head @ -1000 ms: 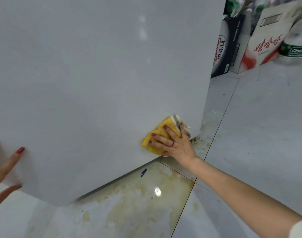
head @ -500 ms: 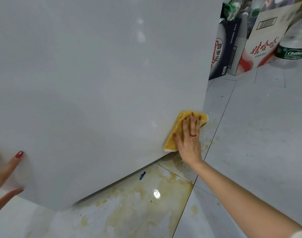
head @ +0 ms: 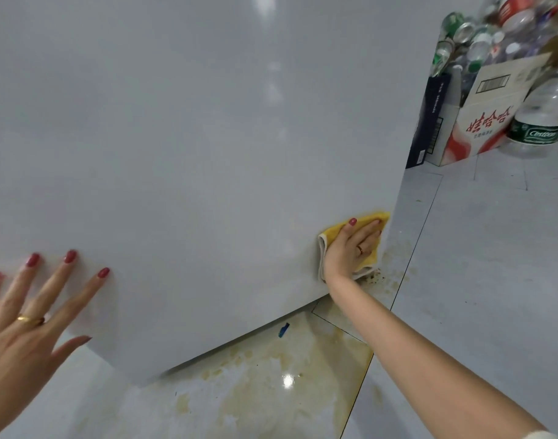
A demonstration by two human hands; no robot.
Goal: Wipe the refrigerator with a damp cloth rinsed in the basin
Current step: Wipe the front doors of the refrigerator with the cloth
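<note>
The right hand (head: 353,248), fingers extended, presses the yellow cloth (head: 331,232) flat against the refrigerator (head: 192,137) panel at its lower right corner, center-right of frame. The left hand (head: 27,315), fingers spread, rests flat on the panel at lower left. Stained floor tiles (head: 271,391) lie below. Cardboard boxes (head: 480,122) and plastic bottles (head: 537,118) stand at upper right.

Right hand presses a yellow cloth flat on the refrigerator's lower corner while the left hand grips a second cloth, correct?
Not quite. In the head view the left hand holds nothing; it rests open on the refrigerator. The right hand does press the yellow cloth there.
</note>
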